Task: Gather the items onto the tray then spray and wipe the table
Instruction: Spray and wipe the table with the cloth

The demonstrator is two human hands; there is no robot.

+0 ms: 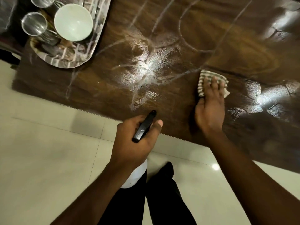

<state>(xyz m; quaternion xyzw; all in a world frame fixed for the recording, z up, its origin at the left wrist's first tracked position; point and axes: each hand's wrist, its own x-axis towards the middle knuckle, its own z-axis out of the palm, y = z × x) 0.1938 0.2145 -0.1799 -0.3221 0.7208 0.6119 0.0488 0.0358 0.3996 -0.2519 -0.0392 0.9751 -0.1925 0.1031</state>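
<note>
The right hand (209,108) lies flat on a striped cloth (211,82), its fingers (214,83) spread open and pressing the cloth onto the dark wooden desk (186,38), near the desk's front edge. The left hand (134,140) is curled shut around a spray bottle (143,127); the black head pokes out between thumb and fingers and points toward the desk, while the white body shows below the wrist, above the tiled floor (40,143). The hand hangs just off the desk's front edge. Wet streaks and curved smears (146,70) shine across the desk between the two hands and farther back. At the far left corner of the desk sits a tray (68,62) carrying a white bowl (73,22) and two steel cups (34,24), standing close beside the bowl.
</note>
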